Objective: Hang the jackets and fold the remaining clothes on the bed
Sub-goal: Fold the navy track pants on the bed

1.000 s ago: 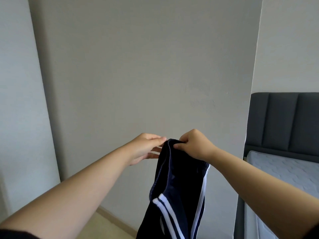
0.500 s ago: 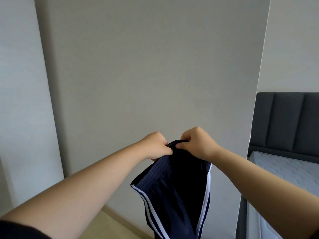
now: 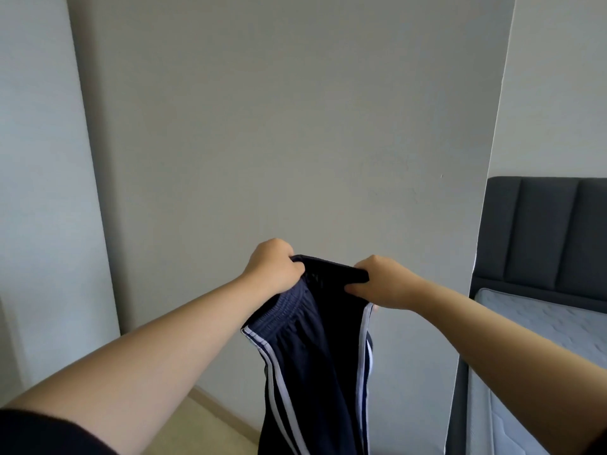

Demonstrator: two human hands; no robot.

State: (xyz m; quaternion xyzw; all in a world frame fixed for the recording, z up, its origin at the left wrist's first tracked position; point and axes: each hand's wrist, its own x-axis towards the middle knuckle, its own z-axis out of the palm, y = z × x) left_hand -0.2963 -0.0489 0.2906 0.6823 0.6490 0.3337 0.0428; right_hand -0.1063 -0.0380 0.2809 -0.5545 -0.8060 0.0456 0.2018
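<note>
My left hand (image 3: 272, 269) and right hand (image 3: 386, 284) both grip the waistband of the dark blue pants (image 3: 317, 362) with white side stripes. They hang in the air, left of the bed (image 3: 542, 231). Compared with half a second ago, my hands are further apart and the waistband is spread wider.

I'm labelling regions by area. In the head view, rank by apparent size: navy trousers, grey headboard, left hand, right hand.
1. Navy trousers, close to the camera.
2. Grey headboard, cut off by the frame.
3. Left hand and right hand: alike, so unranked.
</note>
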